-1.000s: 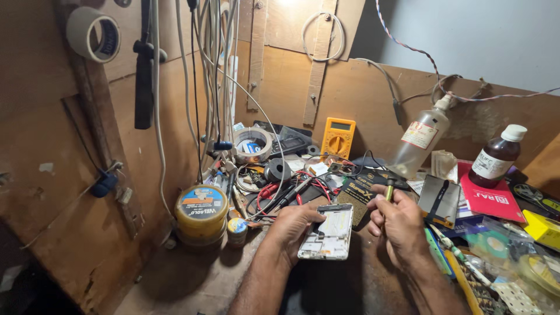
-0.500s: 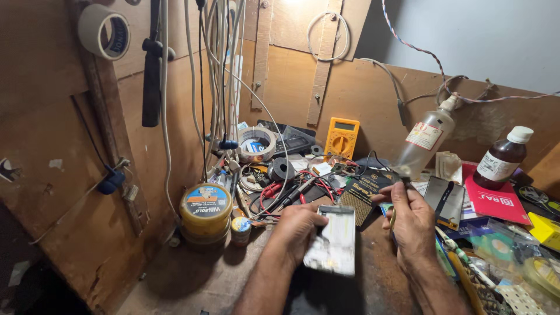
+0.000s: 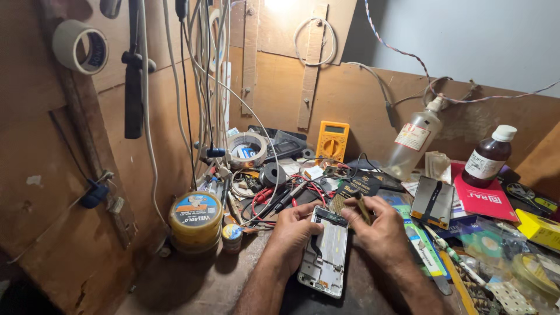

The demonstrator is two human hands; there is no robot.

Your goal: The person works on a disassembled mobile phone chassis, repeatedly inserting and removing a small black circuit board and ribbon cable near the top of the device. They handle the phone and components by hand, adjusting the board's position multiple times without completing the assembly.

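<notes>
my left hand [image 3: 294, 228] is clamped on the upper left edge of an opened phone [image 3: 324, 252], which lies back-side up at the front of the cluttered wooden bench [image 3: 192, 286]. my right hand [image 3: 382, 227] pinches a small flat tool [image 3: 364, 208] between thumb and fingertips, just above the phone's top right corner. a round yellow tin [image 3: 195, 221] stands to the left, red and black probe leads [image 3: 280, 198] lie behind, and a yellow multimeter [image 3: 332, 140] leans at the back wall near a clear spray bottle [image 3: 413, 143].
</notes>
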